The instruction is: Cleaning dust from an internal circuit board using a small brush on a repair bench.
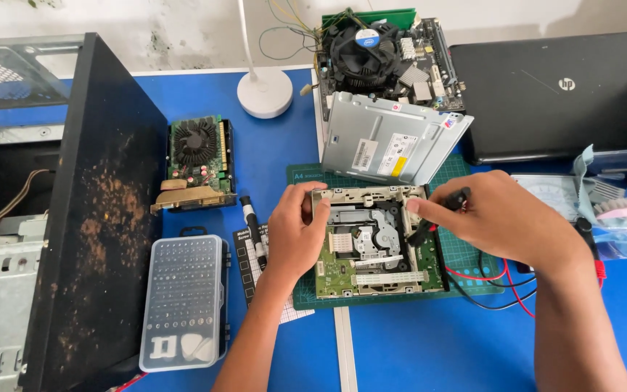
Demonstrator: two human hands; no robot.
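Both forearms reach in from below: the left hand (295, 236) clamps the edge of the opened optical drive (375, 243) on the green mat (473, 250), the right hand (498, 218) pinches a black probe (440, 214) over its mechanism. A slip of that tip could, I reckon, scratch the circuit board, and the loose metal cover (390, 138) leaning just behind might tip onto it.

Brightly and evenly lit by soft daylight, sharp throughout, with faint shadows under the hands, mild glare on the silver drive cover (393, 138) and slight wide-angle bending at the edges.
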